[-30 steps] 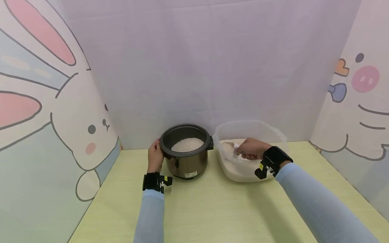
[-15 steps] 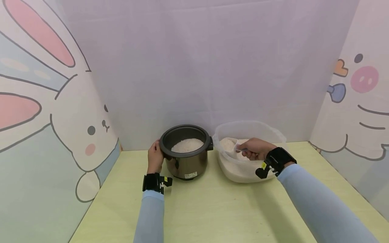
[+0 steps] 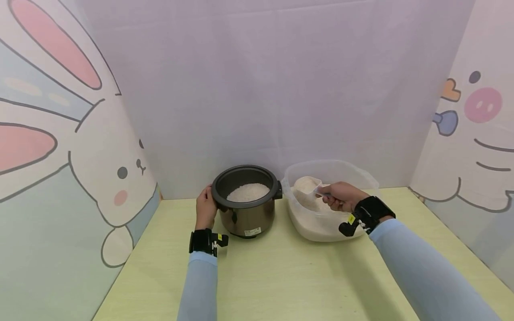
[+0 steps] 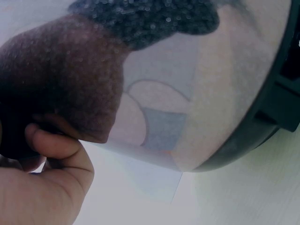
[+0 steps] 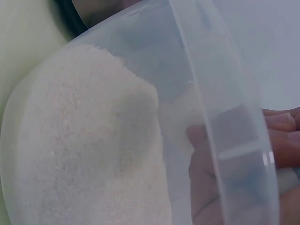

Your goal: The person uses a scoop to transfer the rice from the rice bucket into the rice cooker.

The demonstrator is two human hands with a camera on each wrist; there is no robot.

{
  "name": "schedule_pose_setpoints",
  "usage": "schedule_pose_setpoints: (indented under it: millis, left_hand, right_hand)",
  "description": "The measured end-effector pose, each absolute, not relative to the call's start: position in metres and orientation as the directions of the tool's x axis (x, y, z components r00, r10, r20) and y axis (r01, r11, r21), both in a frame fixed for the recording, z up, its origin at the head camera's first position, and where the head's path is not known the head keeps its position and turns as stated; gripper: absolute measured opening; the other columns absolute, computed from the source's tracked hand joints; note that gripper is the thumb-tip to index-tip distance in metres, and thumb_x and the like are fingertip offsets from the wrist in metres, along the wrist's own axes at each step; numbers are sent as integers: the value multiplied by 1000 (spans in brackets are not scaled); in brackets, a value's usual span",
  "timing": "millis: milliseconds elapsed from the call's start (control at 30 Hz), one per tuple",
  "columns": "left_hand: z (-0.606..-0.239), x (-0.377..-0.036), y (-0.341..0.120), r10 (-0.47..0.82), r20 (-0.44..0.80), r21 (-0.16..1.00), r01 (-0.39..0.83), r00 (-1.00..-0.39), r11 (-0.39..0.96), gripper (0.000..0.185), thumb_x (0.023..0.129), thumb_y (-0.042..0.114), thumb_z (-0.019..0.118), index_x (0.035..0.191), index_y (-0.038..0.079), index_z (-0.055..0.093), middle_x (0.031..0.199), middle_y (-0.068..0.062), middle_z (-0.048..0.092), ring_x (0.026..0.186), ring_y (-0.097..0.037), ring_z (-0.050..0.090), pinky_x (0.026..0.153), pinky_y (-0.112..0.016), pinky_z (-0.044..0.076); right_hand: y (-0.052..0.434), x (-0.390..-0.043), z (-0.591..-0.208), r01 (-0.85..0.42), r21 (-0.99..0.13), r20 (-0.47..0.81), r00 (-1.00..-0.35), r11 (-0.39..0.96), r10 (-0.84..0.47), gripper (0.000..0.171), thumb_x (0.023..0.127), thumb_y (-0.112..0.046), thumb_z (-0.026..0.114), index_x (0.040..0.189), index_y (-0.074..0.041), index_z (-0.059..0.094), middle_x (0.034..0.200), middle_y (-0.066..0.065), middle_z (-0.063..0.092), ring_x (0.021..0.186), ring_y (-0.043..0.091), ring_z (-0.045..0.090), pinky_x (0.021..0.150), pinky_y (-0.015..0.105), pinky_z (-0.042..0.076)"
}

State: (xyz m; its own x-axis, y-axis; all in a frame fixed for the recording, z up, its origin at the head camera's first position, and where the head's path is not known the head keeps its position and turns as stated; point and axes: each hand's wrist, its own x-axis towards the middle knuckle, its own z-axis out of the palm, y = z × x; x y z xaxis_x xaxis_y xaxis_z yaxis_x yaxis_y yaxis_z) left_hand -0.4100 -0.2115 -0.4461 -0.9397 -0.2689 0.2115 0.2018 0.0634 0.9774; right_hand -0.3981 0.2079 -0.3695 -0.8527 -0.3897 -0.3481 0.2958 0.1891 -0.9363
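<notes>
Scooping rice is the step in hand; your right hand (image 3: 341, 196) is gripping the handle of a clear scoop (image 3: 307, 185), fingers clenched round it, and the scoop is sitting heaped with rice just above the pile inside the clear tub (image 3: 367, 178); your left hand (image 3: 206, 208) is resting against the left side of the rice cooker pot (image 3: 246, 203), fingers (image 4: 61, 145) curled on its wall and steadying it; the pot is standing on the surface (image 3: 281, 276) just left of the tub, nearly touching, with a layer of rice (image 3: 247, 191) already in it; next move, as I'm judging it, is calling for you to be keeping the scoop level while carrying it left across both rims, then tipping over the pot's middle; counting: one pot, one tub, one scoop, two hands.
</notes>
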Motion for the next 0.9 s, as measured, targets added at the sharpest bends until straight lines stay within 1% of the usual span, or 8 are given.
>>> schedule_pose_setpoints:
  millis: [167,333,433,567,767,900]
  left_hand:
    - [-447,-410,-211,-276,227,974,214,-934,76,43,114,26,36,144,0,53,145,-19,54,126,-29,55,105,-46,47]
    - [-447,-409,-211,-280,230,973,211,-932,95,45,114,27,36,145,0,52,147,-20,52,131,-33,53,108,-48,46]
    - [-446,-409,-210,-284,228,973,209,-931,97,45,114,27,36,145,0,52,147,-20,52,132,-33,53,108,-48,45]
    - [-446,-409,-210,-288,220,975,202,-932,92,45,114,28,36,146,1,52,147,-20,53,131,-32,53,108,-48,46]
    - [-445,-408,-210,-291,220,975,197,-931,105,45,114,28,36,146,1,52,147,-19,53,131,-32,53,108,-48,46]
    - [-444,-408,-210,-289,213,976,191,-933,104,45,114,28,36,146,1,52,148,-19,52,133,-32,52,109,-48,45]
  right_hand:
    - [210,-396,-368,300,-944,-329,-866,137,-376,42,114,-25,35,136,9,41,74,-5,46,52,3,30,47,20,29]
    - [210,-393,-364,281,-954,-299,-880,103,-368,43,114,-25,34,139,10,38,75,-5,45,53,3,30,48,20,29]
    - [210,-391,-362,269,-961,-275,-884,69,-379,41,115,-24,31,140,9,35,78,-4,43,56,5,28,51,22,27]
    - [205,-388,-358,269,-963,-250,-885,7,-391,37,115,-22,28,137,7,34,78,-3,42,60,7,27,55,25,26]
    - [188,-384,-345,261,-964,-230,-910,-45,-344,33,115,-23,32,129,5,40,75,-5,44,56,2,32,50,19,29]
    - [176,-381,-333,241,-969,-215,-927,-51,-307,33,114,-23,33,131,4,40,78,-4,44,59,4,33,52,21,30]
